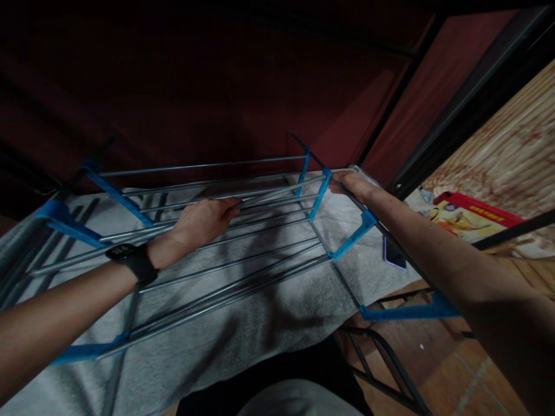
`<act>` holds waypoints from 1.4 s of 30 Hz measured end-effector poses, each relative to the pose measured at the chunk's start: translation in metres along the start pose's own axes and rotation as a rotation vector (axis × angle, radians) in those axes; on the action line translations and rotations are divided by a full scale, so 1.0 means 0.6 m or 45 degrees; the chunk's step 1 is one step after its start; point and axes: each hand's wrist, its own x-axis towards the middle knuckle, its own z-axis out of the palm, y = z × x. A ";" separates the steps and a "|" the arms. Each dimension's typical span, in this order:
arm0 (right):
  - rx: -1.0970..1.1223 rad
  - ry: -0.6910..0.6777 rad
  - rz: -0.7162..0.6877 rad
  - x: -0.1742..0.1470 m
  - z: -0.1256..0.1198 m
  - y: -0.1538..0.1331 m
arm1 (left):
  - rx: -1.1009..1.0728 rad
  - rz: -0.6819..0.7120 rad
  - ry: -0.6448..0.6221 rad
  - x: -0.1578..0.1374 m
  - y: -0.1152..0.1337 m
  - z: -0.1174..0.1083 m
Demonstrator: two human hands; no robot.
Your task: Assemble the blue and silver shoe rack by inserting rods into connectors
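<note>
A rack of thin grey metal tubes (pixel 234 283) joined by blue plastic brackets (pixel 349 237) lies across a grey towel-like cloth. My left hand (pixel 208 218), with a black watch (pixel 132 263) on its wrist, is closed round a metal tube (pixel 277 190) in the rack's middle. That tube slants toward the upper blue bracket (pixel 323 188) on the right. Beside this bracket, my right hand (pixel 354 184) grips the rack's side frame (pixel 349 196); its fingertips are partly hidden. More blue brackets (pixel 71 222) hold the tubes at the left end.
The grey cloth (pixel 299 306) covers the surface under the rack. A phone (pixel 394 253) lies at its right edge. Farther right is a red and yellow package (pixel 470 216). A dark metal frame (pixel 390 358) stands on the tiled floor (pixel 455 370). Dark red panels (pixel 217 86) rise behind.
</note>
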 end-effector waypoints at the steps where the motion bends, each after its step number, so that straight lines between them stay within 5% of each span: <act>1: 0.001 -0.006 0.004 0.000 0.000 0.000 | -0.005 0.003 -0.004 0.000 0.000 0.001; 42: 0.045 -0.051 -0.028 0.016 -0.001 0.014 | -0.077 0.035 -0.029 0.008 -0.009 0.017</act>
